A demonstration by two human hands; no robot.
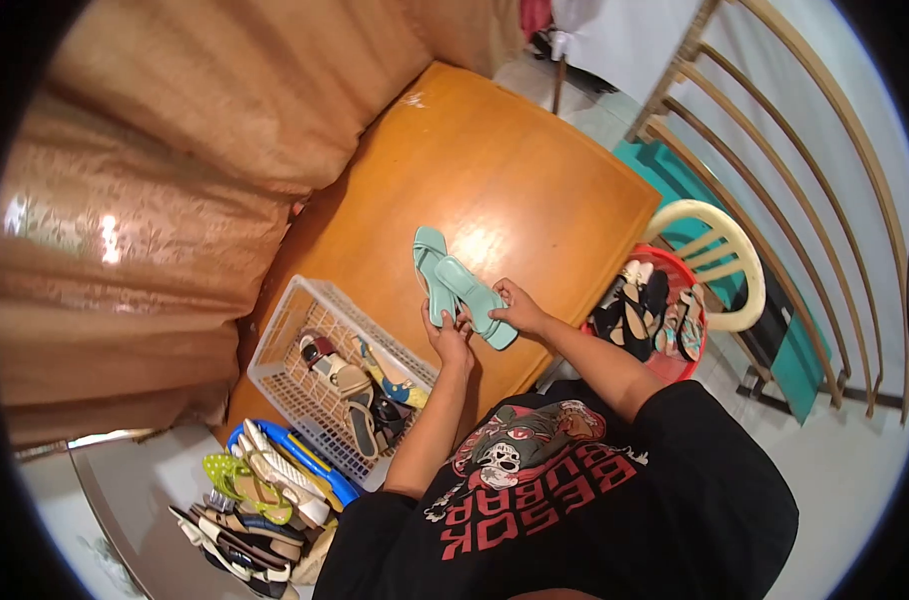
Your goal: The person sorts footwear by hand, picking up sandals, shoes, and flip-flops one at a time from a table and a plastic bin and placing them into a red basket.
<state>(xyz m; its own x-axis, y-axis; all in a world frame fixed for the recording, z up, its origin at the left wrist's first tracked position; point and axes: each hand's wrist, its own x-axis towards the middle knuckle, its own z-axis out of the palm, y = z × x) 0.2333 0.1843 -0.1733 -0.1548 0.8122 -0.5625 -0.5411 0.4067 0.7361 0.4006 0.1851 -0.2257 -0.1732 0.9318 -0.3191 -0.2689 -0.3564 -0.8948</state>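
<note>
Two mint-green sandals are held up over the wooden table, partly overlapping each other. My left hand grips the left sandal near its lower end, fingers wrapped at its edge. The right sandal lies across it, sole side showing in part, and my right hand is closed on its lower edge. Fingertips of both hands come close together between the two sandals. Just left of my left forearm stands a white plastic basket with several sandals and shoes inside.
The orange-brown table extends ahead, with a brown curtain along its left. A red basin of shoes sits at right beside a cream plastic chair. Piled shoes fill a blue-rimmed container at lower left. Wooden railings curve at right.
</note>
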